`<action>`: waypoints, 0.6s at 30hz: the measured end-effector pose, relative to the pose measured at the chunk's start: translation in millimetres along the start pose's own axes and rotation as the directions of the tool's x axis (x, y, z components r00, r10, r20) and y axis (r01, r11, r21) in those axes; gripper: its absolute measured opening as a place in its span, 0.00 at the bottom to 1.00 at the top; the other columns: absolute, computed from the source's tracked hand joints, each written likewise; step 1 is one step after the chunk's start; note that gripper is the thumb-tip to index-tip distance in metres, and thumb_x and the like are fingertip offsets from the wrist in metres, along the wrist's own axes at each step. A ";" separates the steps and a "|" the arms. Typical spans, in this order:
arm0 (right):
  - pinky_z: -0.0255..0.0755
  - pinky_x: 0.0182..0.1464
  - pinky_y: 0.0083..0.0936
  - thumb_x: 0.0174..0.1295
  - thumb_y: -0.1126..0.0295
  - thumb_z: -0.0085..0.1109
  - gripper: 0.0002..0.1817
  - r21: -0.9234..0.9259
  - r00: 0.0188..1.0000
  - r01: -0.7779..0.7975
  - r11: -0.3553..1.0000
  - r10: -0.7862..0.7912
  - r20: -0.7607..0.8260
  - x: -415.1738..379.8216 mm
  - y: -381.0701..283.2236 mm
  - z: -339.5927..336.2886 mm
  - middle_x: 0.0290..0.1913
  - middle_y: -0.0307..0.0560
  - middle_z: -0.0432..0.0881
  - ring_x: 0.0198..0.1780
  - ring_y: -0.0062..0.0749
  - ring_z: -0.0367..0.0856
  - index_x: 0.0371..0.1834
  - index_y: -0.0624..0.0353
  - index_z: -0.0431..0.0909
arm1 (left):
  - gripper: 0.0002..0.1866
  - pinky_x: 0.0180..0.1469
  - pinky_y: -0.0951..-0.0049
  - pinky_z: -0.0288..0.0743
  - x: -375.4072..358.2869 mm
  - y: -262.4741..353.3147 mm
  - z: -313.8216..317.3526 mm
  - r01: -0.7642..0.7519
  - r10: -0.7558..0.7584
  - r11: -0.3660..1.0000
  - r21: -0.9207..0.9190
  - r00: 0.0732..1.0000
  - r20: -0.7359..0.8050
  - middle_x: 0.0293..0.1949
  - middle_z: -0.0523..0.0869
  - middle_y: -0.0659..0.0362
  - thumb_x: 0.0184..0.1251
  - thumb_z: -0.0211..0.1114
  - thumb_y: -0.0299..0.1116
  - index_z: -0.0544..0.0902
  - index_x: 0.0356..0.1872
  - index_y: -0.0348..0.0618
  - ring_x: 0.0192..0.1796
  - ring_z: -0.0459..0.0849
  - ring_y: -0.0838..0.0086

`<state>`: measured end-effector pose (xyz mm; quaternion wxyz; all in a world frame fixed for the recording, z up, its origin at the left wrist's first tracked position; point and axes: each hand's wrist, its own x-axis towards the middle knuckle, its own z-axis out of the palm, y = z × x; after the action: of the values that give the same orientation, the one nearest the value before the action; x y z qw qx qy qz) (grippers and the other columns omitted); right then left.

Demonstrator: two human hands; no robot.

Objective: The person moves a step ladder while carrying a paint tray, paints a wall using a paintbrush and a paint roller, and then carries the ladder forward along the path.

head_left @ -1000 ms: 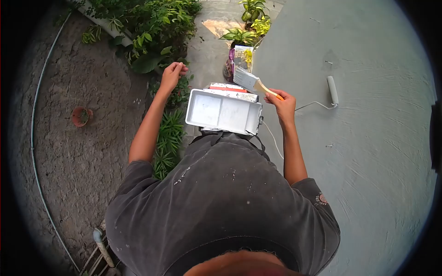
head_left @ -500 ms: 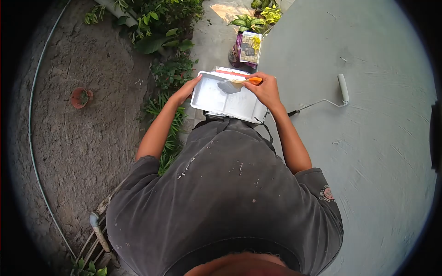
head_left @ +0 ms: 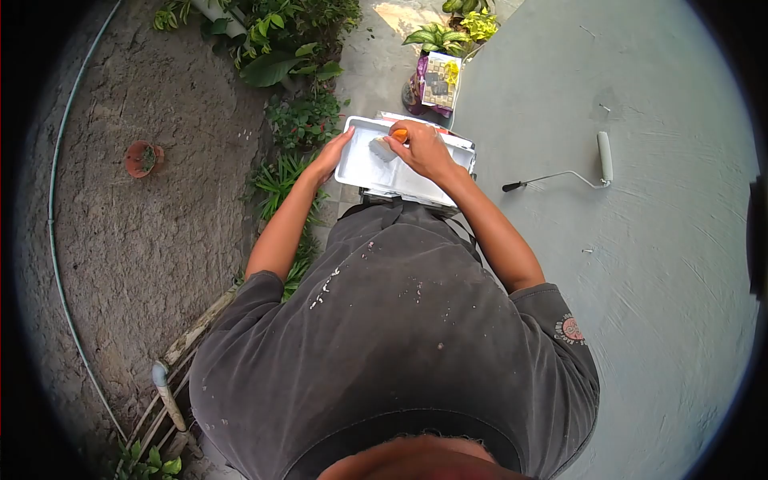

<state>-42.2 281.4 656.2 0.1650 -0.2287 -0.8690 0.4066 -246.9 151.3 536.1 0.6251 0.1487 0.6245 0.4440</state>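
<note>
Landmark: the paint tray (head_left: 362,166), white and shallow, sits just in front of your waist; every place below is told from it.
Right hand: your right hand (head_left: 422,150) is over the far half of the tray, fingers clenched around the orange handle of the paintbrush (head_left: 387,144).
Left hand: your left hand (head_left: 331,156) lies on the tray's left rim, fingers flat against it; it steadies the tray but does not close around it, and it holds nothing else.
Paintbrush: its bristles point left from your fist and dip into the tray's far end, touching the floor of it.
How the brush handles: it looks light, with a stiff handle and soft bristles that will splay under pressure. Wet paint would likely make the bristles and collar slick, so keep your hold on the dry orange handle, close behind the collar.
How the tray handles: it looks thin and light, likely to tip or slop if pressed on one side. Take it by the rim, as your left hand does.
Roller (head_left: 604,156): well to the right of the tray, lying against the grey wall (head_left: 656,264), untouched.
Plants (head_left: 292,120): just left of the tray, along the ground.
Small pot (head_left: 142,158): far left of the tray, on bare dirt.
</note>
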 end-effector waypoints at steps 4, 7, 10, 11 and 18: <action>0.76 0.39 0.40 0.62 0.64 0.65 0.11 0.015 0.998 0.046 0.999 -0.046 -0.050 1.0 -4.9 -3.8 0.34 0.56 0.84 0.35 0.53 0.83 0.34 0.62 0.80 | 0.36 0.57 0.72 0.75 -4.7 11.8 0.6 -0.058 0.058 0.995 -0.076 0.998 0.007 0.55 0.82 0.52 0.72 0.54 0.59 0.71 0.64 0.34 0.53 0.83 0.71; 0.75 0.38 0.32 0.63 0.67 0.64 0.10 -0.033 0.995 0.085 0.996 -0.087 -0.043 5.1 -21.2 -24.9 0.35 0.53 0.83 0.34 0.46 0.83 0.36 0.65 0.80 | 0.34 0.54 0.71 0.77 -14.1 37.0 10.8 -0.054 0.063 0.990 -0.128 0.996 0.070 0.53 0.83 0.52 0.71 0.55 0.58 0.73 0.62 0.35 0.52 0.84 0.70; 0.76 0.37 0.30 0.63 0.68 0.64 0.09 -0.049 0.987 0.119 0.992 -0.124 -0.104 5.4 -31.6 -45.4 0.33 0.52 0.83 0.32 0.44 0.83 0.35 0.65 0.79 | 0.33 0.55 0.70 0.78 -21.6 64.5 26.7 -0.025 0.053 0.985 -0.168 0.984 0.168 0.52 0.83 0.52 0.71 0.56 0.56 0.73 0.61 0.35 0.52 0.84 0.69; 0.76 0.37 0.30 0.63 0.68 0.64 0.09 -0.055 0.986 0.115 0.992 -0.121 -0.113 5.9 -32.6 -53.5 0.33 0.52 0.83 0.32 0.44 0.83 0.35 0.65 0.79 | 0.32 0.56 0.69 0.78 -23.2 72.8 32.9 -0.023 0.061 0.985 -0.174 0.974 0.219 0.53 0.83 0.51 0.71 0.56 0.55 0.73 0.61 0.36 0.53 0.84 0.68; 0.82 0.33 0.20 0.65 0.67 0.63 0.11 0.565 0.800 -0.117 0.817 0.415 -0.434 -4.6 -15.1 -130.2 0.30 0.45 0.83 0.27 0.28 0.85 0.35 0.65 0.78 | 0.35 0.56 0.67 0.79 -11.8 124.0 82.9 -0.081 0.139 0.979 -0.186 0.935 0.325 0.55 0.82 0.49 0.70 0.55 0.57 0.72 0.65 0.37 0.55 0.84 0.66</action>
<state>19.3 352.6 747.6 0.3956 -0.4057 -0.6039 0.5606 -215.0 242.8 650.2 0.7069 0.2036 0.4591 0.4981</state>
